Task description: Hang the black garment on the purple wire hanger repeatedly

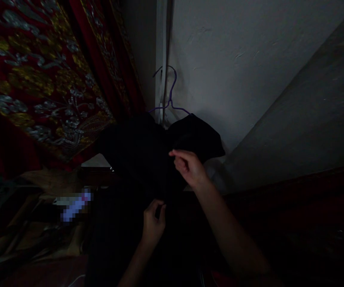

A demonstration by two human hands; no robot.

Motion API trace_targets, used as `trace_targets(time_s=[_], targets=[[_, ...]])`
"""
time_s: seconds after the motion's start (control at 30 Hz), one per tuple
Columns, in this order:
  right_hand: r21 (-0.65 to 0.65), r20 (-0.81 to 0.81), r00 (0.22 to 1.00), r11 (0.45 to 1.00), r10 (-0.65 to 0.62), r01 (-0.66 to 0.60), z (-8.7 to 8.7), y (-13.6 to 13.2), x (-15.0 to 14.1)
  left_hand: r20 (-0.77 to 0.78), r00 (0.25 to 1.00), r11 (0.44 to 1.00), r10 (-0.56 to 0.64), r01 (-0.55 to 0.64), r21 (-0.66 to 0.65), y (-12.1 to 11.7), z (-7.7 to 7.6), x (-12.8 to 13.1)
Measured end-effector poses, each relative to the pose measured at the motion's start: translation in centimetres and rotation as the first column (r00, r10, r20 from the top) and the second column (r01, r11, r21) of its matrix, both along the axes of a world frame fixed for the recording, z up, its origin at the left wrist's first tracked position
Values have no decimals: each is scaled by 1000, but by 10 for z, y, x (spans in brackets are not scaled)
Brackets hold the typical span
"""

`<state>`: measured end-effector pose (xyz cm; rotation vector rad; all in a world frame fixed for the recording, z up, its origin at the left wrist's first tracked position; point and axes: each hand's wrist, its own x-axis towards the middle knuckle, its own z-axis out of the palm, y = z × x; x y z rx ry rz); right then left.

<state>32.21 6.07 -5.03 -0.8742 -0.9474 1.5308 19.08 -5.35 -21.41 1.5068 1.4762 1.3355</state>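
Note:
A black garment (133, 155) with short sleeves hangs on a thin purple wire hanger (172, 95). My left hand (154, 223) is low on the front of the garment, its thumb and index finger closed in a pinch at the cloth. Higher up, near the chest, my right hand (189, 167) has its fingers curled, with thumb and index fingertip together against the fabric. The cloth is so dark that its folds and any fastenings between my fingers cannot be made out.
The hanger's hook goes around a pale vertical strip (161, 40) on the grey wall (234, 59). A red cloth with gold and silver embroidery (31, 79) hangs at left. Below it are a wooden frame (76, 239) and a blurred-out bluish object (76, 205).

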Motion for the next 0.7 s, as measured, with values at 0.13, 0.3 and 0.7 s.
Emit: trace_targets(time_s=[0.13,0.3,0.7], targets=[[179,-113,982,970,-149,167,49,17,-7,-60,990,992,-127,126,-25,9,-7,1],[322,-20,982,928,-189,186,54,0,-19,-115,952,959,-283,277,-59,38,50,-25],[498,167,946,852,-277,161,45,-1,-10,-570,821,711,-37,422,562,121,238,-29]])
